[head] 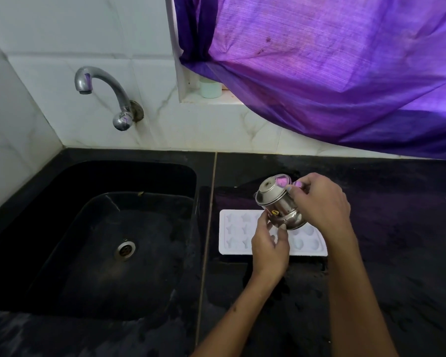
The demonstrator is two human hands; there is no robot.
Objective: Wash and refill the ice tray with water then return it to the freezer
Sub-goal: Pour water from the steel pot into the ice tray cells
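Observation:
A white ice tray (238,234) with star and shell moulds lies flat on the black counter, right of the sink. Above it I hold a small steel jug (277,202) with a lid, tilted toward the left. My right hand (322,202) grips the jug's handle side from the right. My left hand (269,247) supports the jug's lower body from below with its fingertips. Both hands cover the tray's middle. Whether water is leaving the jug cannot be told.
A black sink (108,243) with a steel drain (125,249) fills the left. A chrome tap (101,94) juts from the tiled wall above it. A purple curtain (332,60) hangs at the upper right, with a small pale cup (211,88) on the sill. The counter (397,228) looks wet.

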